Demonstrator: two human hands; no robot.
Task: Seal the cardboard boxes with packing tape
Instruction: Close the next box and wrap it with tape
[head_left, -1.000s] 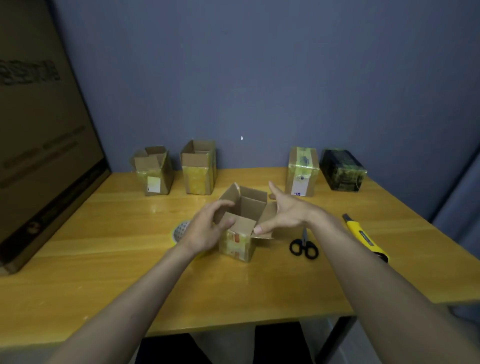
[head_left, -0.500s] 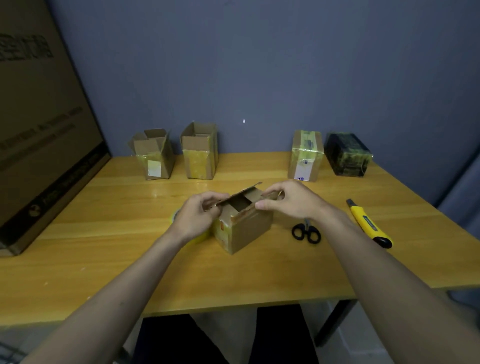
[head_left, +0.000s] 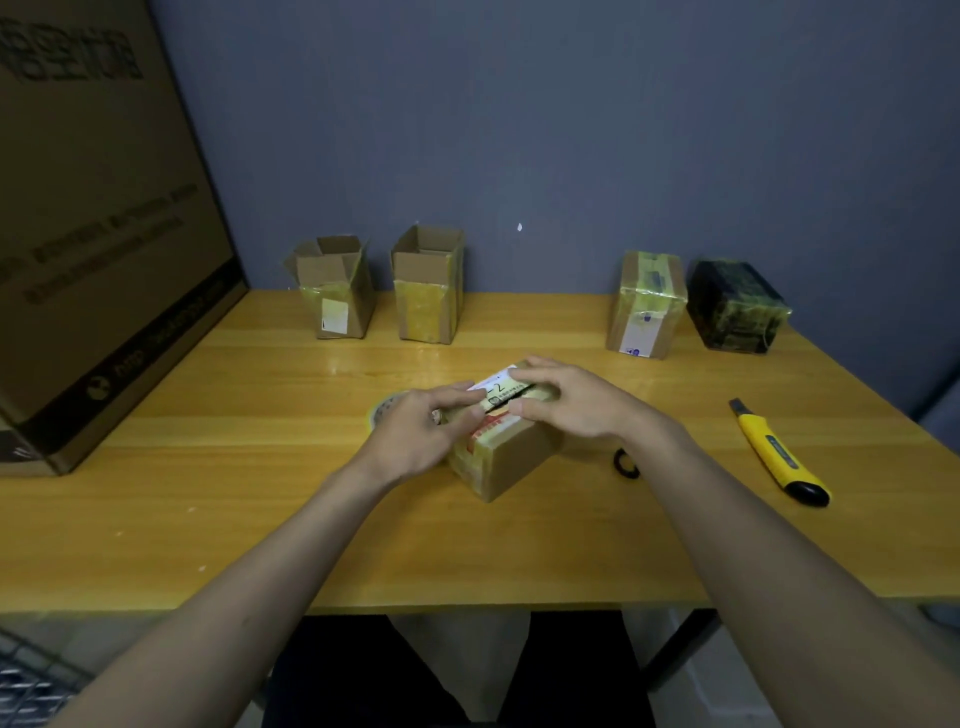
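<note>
While our left hand (head_left: 415, 436) and right hand (head_left: 571, 402) press the flaps of the box (head_left: 506, 457) flat with straight fingers, taping awaits; two rear boxes (head_left: 335, 291) remain open.

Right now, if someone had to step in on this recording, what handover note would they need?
Left hand: fingers press the left flap of the small box at mid-table.
Right hand: lies flat on the right flap, holding it down.
The flaps are folded shut, with a dark gap between them; no fresh tape across the seam.
Tape roll lies just behind the left hand, mostly hidden. Scissors peek out by the right wrist; yellow utility knife lies further right.
At the back: two open boxes on the left, and two taped boxes on the right.
Left: tape this box, then the two open ones.
</note>
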